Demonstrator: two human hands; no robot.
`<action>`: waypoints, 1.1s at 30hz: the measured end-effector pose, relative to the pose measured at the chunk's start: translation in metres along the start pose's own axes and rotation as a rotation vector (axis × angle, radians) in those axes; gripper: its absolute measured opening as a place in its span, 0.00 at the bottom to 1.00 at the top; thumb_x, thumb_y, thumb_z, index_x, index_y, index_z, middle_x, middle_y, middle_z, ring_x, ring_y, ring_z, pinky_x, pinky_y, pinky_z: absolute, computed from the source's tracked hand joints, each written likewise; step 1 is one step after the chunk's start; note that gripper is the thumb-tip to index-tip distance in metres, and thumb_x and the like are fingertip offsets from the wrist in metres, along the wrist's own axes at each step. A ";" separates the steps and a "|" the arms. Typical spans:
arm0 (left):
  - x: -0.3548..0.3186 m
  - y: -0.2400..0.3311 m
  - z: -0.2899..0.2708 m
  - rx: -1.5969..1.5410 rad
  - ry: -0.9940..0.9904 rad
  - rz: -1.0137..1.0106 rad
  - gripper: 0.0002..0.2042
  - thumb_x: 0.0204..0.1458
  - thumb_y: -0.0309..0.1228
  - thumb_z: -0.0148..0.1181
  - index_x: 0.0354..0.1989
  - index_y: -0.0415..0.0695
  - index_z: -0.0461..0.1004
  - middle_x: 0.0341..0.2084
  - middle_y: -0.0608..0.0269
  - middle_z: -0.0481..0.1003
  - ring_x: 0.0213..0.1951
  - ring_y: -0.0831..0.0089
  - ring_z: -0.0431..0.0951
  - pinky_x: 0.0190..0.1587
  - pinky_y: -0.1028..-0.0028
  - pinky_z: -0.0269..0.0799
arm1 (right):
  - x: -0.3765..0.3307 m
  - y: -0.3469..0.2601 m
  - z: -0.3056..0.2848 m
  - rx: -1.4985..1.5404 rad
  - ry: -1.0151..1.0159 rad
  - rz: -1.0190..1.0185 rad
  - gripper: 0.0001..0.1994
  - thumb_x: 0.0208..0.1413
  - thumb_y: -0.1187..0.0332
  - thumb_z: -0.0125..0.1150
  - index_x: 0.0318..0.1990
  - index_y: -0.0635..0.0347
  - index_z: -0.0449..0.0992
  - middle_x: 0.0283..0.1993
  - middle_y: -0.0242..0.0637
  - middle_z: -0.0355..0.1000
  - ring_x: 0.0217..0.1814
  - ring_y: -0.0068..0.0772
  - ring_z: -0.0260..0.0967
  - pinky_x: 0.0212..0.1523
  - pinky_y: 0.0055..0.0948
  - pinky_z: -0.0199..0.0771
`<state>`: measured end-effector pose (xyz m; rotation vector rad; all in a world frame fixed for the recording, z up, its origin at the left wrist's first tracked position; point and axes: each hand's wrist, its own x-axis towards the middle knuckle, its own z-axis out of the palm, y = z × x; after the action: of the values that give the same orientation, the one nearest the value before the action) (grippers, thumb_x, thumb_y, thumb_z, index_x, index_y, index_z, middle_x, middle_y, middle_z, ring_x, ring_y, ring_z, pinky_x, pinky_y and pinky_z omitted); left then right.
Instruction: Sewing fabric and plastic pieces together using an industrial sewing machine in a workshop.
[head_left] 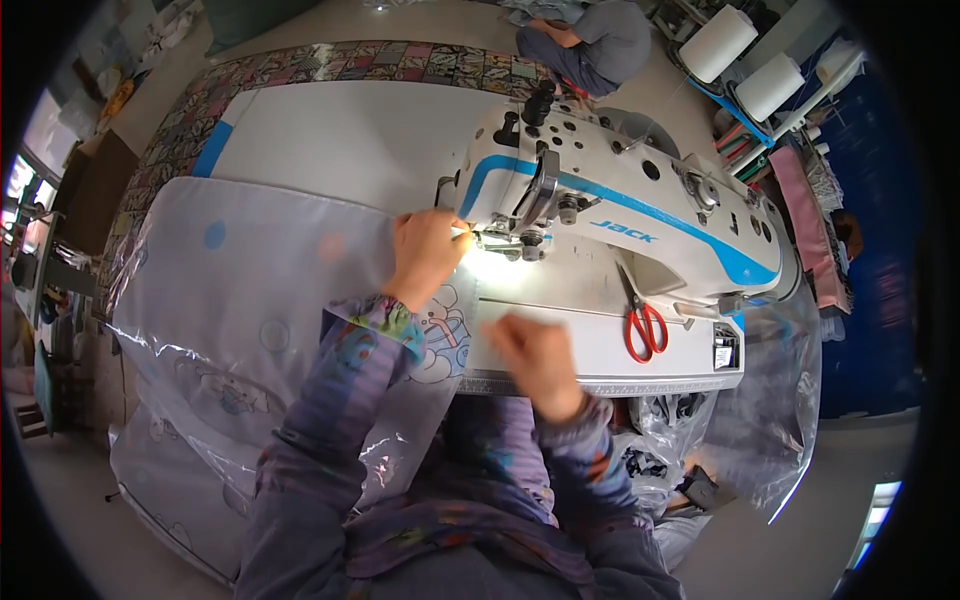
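Note:
A white and blue sewing machine [620, 210] stands on the white table, its lamp shining on the needle area. My left hand [428, 255] is right beside the needle, with curled fingers closed on the edge of a greyish, translucent printed sheet [270, 260]. Cartoon animals and coloured dots decorate this sheet, which spreads over the table's left side and hangs off the front. My right hand [535, 360] hovers near the table's front edge, to the right of the sheet. Motion smears its fingers; they look bent, and whatever they hold cannot be made out.
Red-handled scissors [646, 330] lie on the table under the machine arm. White thread cones [718, 45] stand on a rack at the far right. Clear plastic [765, 390] hangs beyond the table's right end. Behind the table, another person [595, 45] sits or crouches.

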<state>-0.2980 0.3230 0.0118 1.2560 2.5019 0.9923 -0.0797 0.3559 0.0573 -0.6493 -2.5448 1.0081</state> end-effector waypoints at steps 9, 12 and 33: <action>-0.077 -0.002 -0.014 0.220 0.142 0.390 0.18 0.53 0.36 0.62 0.52 0.46 0.74 0.54 0.60 0.69 0.58 0.60 0.66 0.62 0.50 0.60 | -0.131 -0.019 0.134 1.039 -0.367 0.270 0.17 0.62 0.61 0.60 0.50 0.68 0.73 0.37 0.42 0.78 0.38 0.28 0.75 0.41 0.30 0.74; -0.089 0.002 -0.021 0.266 0.101 0.382 0.18 0.57 0.38 0.58 0.54 0.46 0.73 0.56 0.60 0.69 0.60 0.58 0.65 0.65 0.48 0.55 | -0.138 -0.024 0.148 1.085 -0.496 0.399 0.16 0.62 0.63 0.61 0.48 0.70 0.74 0.37 0.34 0.78 0.41 0.20 0.70 0.44 0.27 0.73; -0.087 0.041 -0.019 0.419 -0.062 0.466 0.20 0.45 0.29 0.61 0.50 0.41 0.72 0.41 0.57 0.70 0.41 0.59 0.73 0.39 0.63 0.74 | -0.108 -0.001 0.032 0.423 -0.210 0.101 0.09 0.55 0.67 0.64 0.37 0.65 0.77 0.27 0.48 0.72 0.28 0.49 0.71 0.32 0.38 0.72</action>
<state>-0.2246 0.2642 0.0399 2.0224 2.5012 0.4897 -0.0034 0.2810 0.0211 -0.5773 -2.3650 1.6653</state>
